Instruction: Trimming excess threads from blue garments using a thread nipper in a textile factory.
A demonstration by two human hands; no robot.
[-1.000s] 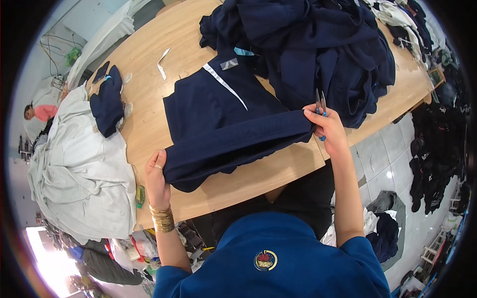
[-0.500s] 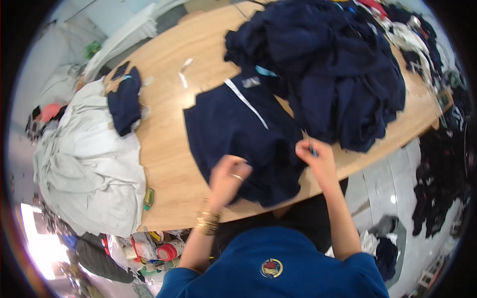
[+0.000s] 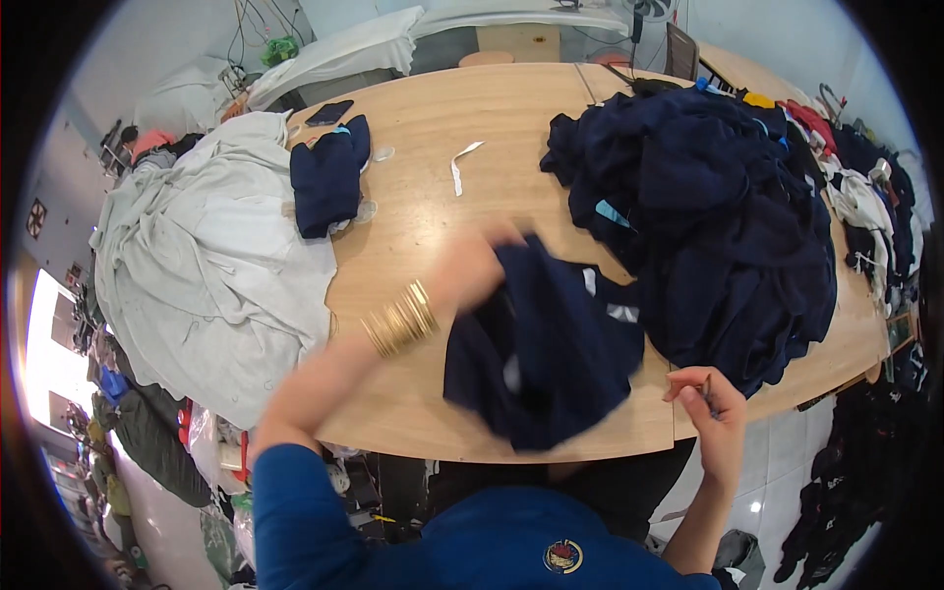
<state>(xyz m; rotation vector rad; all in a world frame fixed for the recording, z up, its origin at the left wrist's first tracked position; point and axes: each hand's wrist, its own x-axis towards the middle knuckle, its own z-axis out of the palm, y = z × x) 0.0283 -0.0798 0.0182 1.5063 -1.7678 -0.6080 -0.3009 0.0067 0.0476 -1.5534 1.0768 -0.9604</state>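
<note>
A navy garment (image 3: 565, 344) is partly lifted and folded over itself on the table in front of me, smeared by motion. My left hand (image 3: 474, 264), with gold bangles on its wrist, grips the garment's far left edge; its fingers are blurred. A white strip and a small pale label show near the garment's upper right. Just right of the garment, by the table's front edge, my right hand (image 3: 718, 408) is closed around small thread snips (image 3: 710, 385), mostly hidden by the fingers. It is apart from the garment.
A big heap of navy garments (image 3: 718, 206) covers the table's right side. Pale grey cloth (image 3: 211, 265) hangs over the left end, beside a folded navy piece (image 3: 326, 187) and a dark phone (image 3: 329, 113). A white paper strip (image 3: 458, 169) lies on the wooden table (image 3: 413, 216).
My left hand has moved up and away from me, taking hold of the garment and lifting its edge, so it no longer lies flat. My right hand has moved right with the snips. The view has shifted.
</note>
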